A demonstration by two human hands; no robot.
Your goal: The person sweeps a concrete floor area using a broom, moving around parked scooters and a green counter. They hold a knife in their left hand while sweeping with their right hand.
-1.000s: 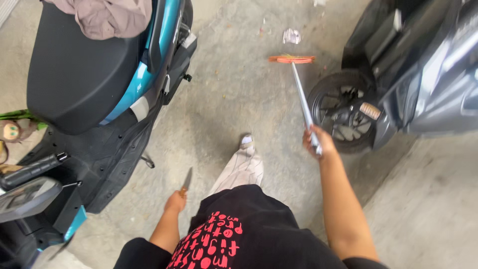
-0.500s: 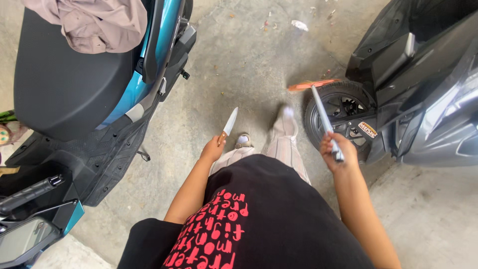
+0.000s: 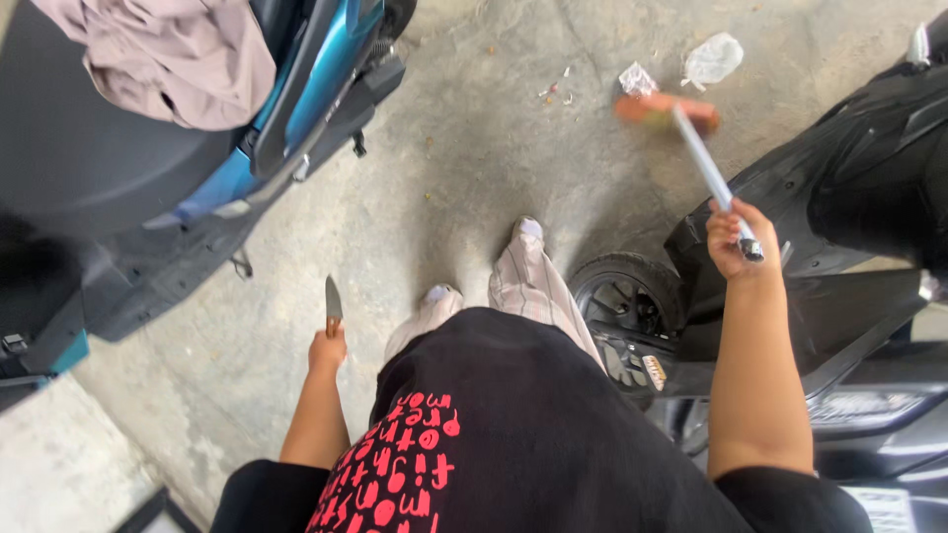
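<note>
The knife (image 3: 333, 299) stands blade-up in the left hand (image 3: 328, 347), whose fingers are wrapped tight round its brownish handle, low at the person's left side above the bare concrete floor (image 3: 474, 168). The right hand (image 3: 734, 237) is raised higher and further out, clenched on the pale grey shaft of a broom (image 3: 703, 158), whose orange head rests on or just above the floor ahead; it is blurred, so which of the two I cannot tell. The two hands are well apart, with the person's black shirt and striped trouser legs between them. Just beyond the broom head lie two scraps of crumpled white litter (image 3: 713, 59), and a few smaller bits sit near them to the left. On the left of the view stands a blue and black scooter (image 3: 247, 168), with a beige cloth (image 3: 168, 54) bunched on its dark seat. On the right, a black scooter (image 3: 849, 197) stands close by the right forearm, its front wheel (image 3: 617, 296) just beside the person's right leg.
</note>
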